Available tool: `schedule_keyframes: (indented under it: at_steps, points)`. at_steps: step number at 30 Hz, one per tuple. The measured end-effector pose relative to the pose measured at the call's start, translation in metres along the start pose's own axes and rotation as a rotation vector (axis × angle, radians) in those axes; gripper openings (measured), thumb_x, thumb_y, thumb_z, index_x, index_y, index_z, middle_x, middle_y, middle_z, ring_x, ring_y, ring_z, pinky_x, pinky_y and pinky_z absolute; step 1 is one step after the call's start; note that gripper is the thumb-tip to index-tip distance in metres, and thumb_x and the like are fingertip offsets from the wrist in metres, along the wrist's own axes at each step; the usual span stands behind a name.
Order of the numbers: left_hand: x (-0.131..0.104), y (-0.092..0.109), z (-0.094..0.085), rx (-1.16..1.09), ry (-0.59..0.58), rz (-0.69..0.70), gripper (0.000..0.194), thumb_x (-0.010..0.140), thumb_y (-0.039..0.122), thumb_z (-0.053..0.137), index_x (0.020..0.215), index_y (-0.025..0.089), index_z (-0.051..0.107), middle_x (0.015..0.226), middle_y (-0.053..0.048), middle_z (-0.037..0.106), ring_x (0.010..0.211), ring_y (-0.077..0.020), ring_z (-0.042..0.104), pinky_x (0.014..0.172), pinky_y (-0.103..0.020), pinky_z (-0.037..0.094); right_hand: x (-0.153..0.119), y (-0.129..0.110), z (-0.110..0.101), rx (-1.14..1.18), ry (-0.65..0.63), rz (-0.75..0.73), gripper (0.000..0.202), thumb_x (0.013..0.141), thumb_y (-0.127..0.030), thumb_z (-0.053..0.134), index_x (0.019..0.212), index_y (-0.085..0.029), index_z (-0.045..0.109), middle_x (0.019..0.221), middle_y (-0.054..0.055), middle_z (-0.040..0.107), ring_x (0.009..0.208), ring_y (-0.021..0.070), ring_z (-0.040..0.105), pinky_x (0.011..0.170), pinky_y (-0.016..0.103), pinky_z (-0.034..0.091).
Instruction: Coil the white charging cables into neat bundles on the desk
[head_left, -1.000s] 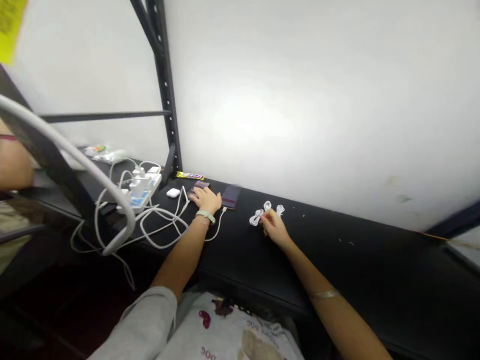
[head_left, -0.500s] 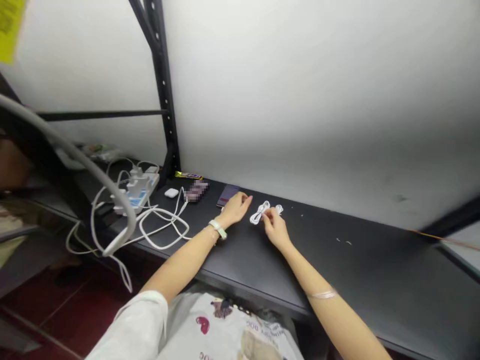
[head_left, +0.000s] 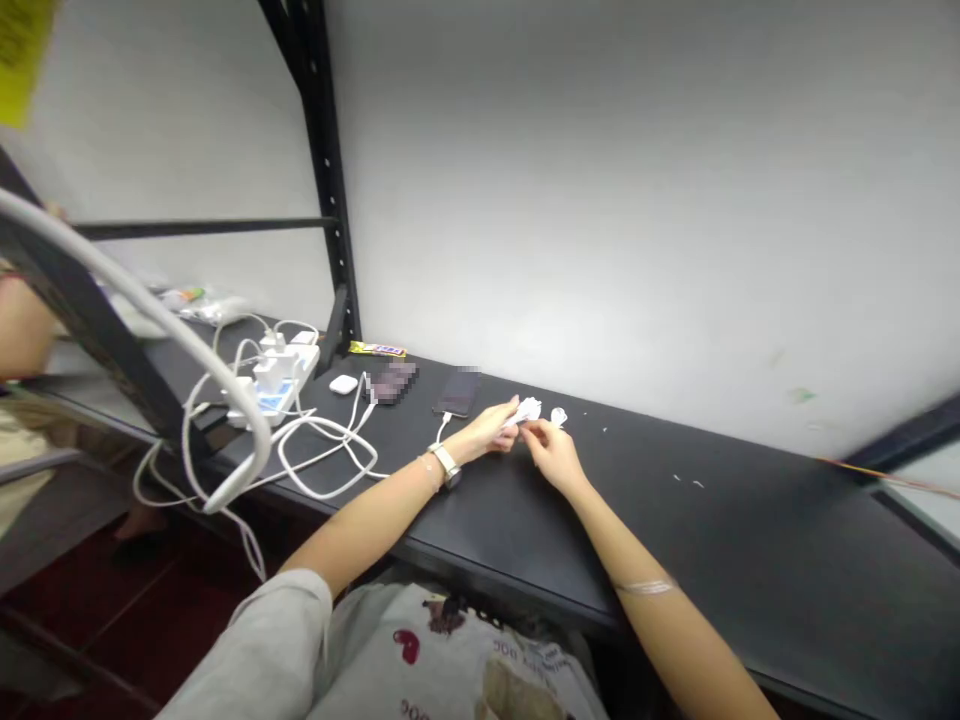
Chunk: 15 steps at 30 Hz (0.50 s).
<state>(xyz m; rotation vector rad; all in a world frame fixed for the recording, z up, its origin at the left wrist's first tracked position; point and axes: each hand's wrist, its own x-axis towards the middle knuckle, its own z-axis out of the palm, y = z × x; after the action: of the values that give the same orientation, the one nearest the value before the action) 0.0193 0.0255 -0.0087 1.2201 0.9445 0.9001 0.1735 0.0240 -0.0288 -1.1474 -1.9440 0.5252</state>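
Observation:
A coiled white cable (head_left: 529, 409) is gripped in my left hand (head_left: 489, 430), raised at a slant near the back of the black table. My right hand (head_left: 553, 452) is beside it on the right, thumb and fingertips pinched together close under the bundle. What those fingertips hold, if anything, is too small to tell. Just behind my right hand lies a second small white coil (head_left: 559, 417). To the left of my left hand, a dark phone (head_left: 459, 392) lies flat, with a white charging plug (head_left: 445, 420) at its near end.
Further left are another phone (head_left: 393, 383), a white earbud case (head_left: 343, 385) and a yellow wrapped bar (head_left: 377, 349). A power strip (head_left: 281, 385) with several chargers trails loose white cables (head_left: 322, 492). A black rack post (head_left: 334, 180) rises behind. Another person's arm (head_left: 26, 325) shows at far left.
My left hand has moved right, away from the phone, and taken hold of the coiled cable, which has tilted up off the table. My right hand has stayed nearly in place.

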Motion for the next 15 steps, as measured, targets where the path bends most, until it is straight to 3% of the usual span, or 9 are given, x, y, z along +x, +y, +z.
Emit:
schedule_keyframes:
  at_steps: [7,12,15]
  points:
    - [-0.007,0.003,0.006,-0.083,-0.115,-0.025,0.031,0.089,0.033,0.053,0.113,0.014,0.055,0.108,-0.008,0.059,0.089,-0.0176,0.061,0.075,-0.037,0.053,0.002,0.008,-0.009,-0.192,0.086,0.09,0.022,0.09,-0.034,0.054,0.089,-0.013,0.06,0.081,0.001,0.062,0.069,0.0125,0.06,0.068,0.031,0.051]
    - [-0.006,0.002,0.01,-0.077,-0.083,0.022,0.028,0.089,0.032,0.053,0.111,0.014,0.055,0.102,-0.006,0.06,0.082,-0.0152,0.061,0.07,-0.033,0.053,-0.002,0.005,-0.004,-0.234,0.063,0.1,0.02,0.089,-0.034,0.057,0.087,-0.014,0.061,0.081,0.001,0.062,0.072,0.0136,0.059,0.069,0.032,0.049]
    - [-0.006,0.0,0.012,-0.056,-0.049,0.044,0.03,0.089,0.032,0.053,0.113,0.014,0.054,0.107,-0.007,0.06,0.087,-0.0169,0.061,0.074,-0.035,0.053,-0.005,0.0,0.0,-0.203,0.039,0.088,0.019,0.086,-0.033,0.059,0.084,-0.014,0.062,0.08,0.002,0.061,0.072,0.0138,0.058,0.069,0.031,0.048]
